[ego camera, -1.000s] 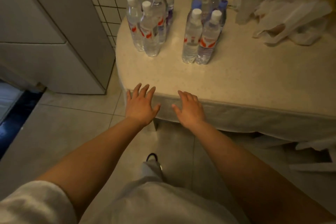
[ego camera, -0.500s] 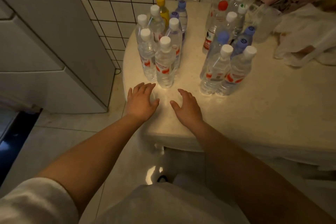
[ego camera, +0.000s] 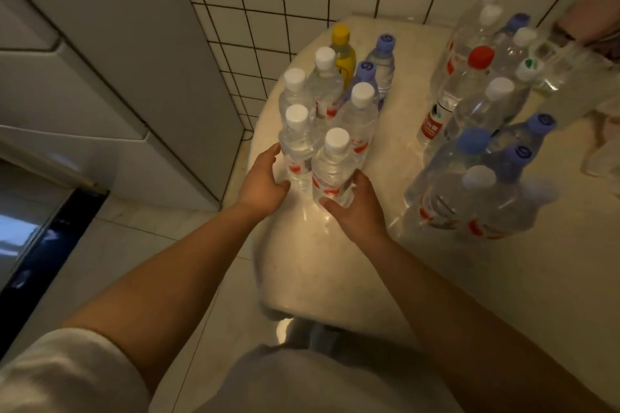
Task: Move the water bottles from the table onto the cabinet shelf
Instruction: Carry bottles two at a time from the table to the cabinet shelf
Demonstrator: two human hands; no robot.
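The left hand and right hand, both half-open, cup the two near white-capped bottles; best to close firmly at mid-body before lifting.

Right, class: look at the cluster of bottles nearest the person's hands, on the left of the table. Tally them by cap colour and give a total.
white-capped bottles: 5
blue-capped bottles: 2
yellow-capped bottle: 1
Total: 8
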